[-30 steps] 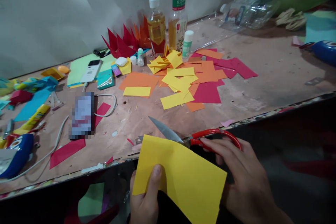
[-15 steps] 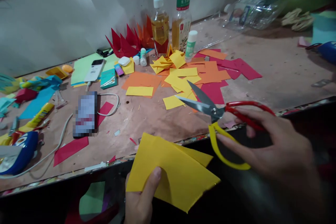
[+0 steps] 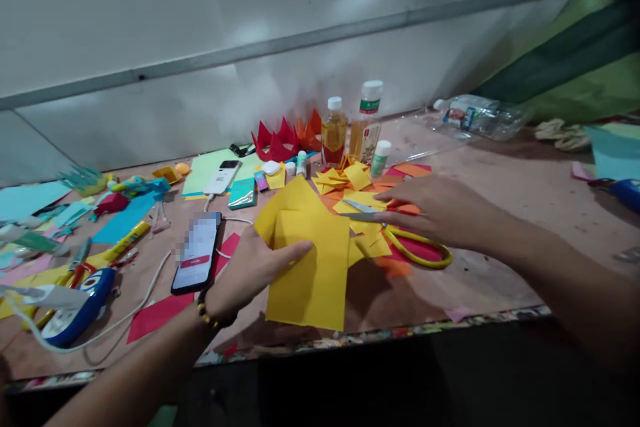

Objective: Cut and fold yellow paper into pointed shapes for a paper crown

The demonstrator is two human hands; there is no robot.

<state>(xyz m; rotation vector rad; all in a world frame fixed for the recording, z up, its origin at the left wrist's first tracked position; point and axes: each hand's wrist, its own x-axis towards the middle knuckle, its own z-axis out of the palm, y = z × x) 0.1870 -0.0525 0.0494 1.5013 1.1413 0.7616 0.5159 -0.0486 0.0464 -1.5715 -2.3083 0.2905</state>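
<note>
My left hand [image 3: 265, 257], a beaded bracelet at its wrist, grips folded yellow paper [image 3: 313, 287] with the thumb across its front. The sheet is above the table's front edge, one pointed flap standing up behind. To the right, my right hand [image 3: 425, 210] reaches over the table with its fingers around the red handle of the scissors [image 3: 363, 211]. Their blades point left, slightly apart, and the yellow handle loop hangs free below the hand. Under and around the scissors lie yellow, orange and red paper scraps [image 3: 373, 240].
Behind the scraps stand two drink bottles [image 3: 334, 137], a glue stick [image 3: 381, 159] and red folded paper crowns [image 3: 275, 141]. A phone [image 3: 197, 253] with a white cable lies left. Blue paper [image 3: 133, 213] and craft tools are farther left; a clear plastic bottle [image 3: 480, 117] lies back right.
My right hand has carried the scissors forward and down onto the scraps, the blades closing partly. My left hand has raised the yellow paper over the table edge and turned it upright. The view has tilted up.
</note>
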